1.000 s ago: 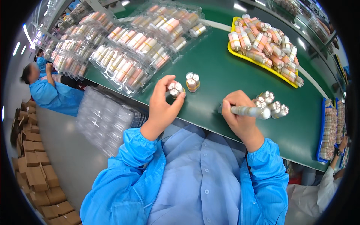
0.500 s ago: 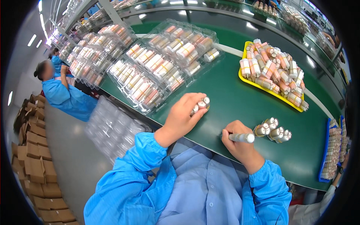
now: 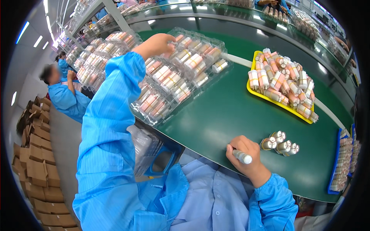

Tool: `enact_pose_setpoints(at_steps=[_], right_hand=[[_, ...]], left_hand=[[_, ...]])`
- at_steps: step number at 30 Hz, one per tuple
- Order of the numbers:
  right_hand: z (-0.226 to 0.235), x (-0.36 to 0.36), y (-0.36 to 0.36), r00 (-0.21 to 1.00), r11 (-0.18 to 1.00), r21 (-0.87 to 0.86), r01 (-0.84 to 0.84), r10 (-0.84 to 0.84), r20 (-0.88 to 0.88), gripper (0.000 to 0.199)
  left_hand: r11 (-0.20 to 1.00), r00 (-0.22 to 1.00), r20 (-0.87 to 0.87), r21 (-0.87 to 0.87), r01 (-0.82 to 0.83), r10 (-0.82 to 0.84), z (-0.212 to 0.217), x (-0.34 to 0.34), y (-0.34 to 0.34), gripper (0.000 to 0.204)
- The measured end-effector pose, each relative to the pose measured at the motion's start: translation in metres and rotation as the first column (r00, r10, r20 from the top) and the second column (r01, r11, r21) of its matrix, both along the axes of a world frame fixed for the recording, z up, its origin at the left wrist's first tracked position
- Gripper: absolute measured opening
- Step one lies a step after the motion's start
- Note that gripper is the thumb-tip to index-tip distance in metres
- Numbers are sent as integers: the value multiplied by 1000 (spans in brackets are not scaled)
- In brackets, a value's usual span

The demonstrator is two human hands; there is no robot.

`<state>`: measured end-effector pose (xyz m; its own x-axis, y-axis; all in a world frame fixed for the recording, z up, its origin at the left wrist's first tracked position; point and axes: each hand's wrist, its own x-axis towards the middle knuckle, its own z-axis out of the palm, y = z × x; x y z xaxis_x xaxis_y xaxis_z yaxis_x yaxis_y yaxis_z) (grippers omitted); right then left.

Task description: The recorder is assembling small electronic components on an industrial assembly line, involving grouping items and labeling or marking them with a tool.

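My left hand [image 3: 160,45] is stretched over the clear plastic blister tray [image 3: 165,120], its fingers curled down among bundles of small pink and white cylinders [image 3: 169,81] with yellow bands. Whatever lies under those fingers is hidden. Low over the green table, my right hand [image 3: 246,148] is closed around a thick, pale marker-like pen [image 3: 243,157], its white end toward me. To the right of that hand, several banded bundles of cylinders [image 3: 283,145] stand on end, round white ends up.
A yellow tray [image 3: 252,89] heaped with loose bundles sits at the back right of the green table [image 3: 208,123]. Blue trays [image 3: 332,179] hold more at the far right. Filled clear trays [image 3: 92,63] are stacked at left, near a co-worker in blue [image 3: 65,94]. Cardboard boxes [image 3: 38,173] line the floor.
My left hand has swung from the table's middle, where it held a bundle, up and left to the clear tray. My right hand keeps the pen, now tilted more toward me.
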<state>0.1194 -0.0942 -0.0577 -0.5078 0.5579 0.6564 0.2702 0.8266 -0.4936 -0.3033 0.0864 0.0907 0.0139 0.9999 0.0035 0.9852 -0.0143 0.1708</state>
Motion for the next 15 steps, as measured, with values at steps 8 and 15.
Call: enact_pose_setpoints(at_steps=[8,15], right_hand=[[3,2,0,1000,1000,-1,10,-10,24,18],[2,3,0,999,1000,21,21,-22,40,18]], left_hand=[[998,982,-178,16,-53,55,-23,-33,50,52],[986,982,-93,48,-160,164,-19,-24,39,47]])
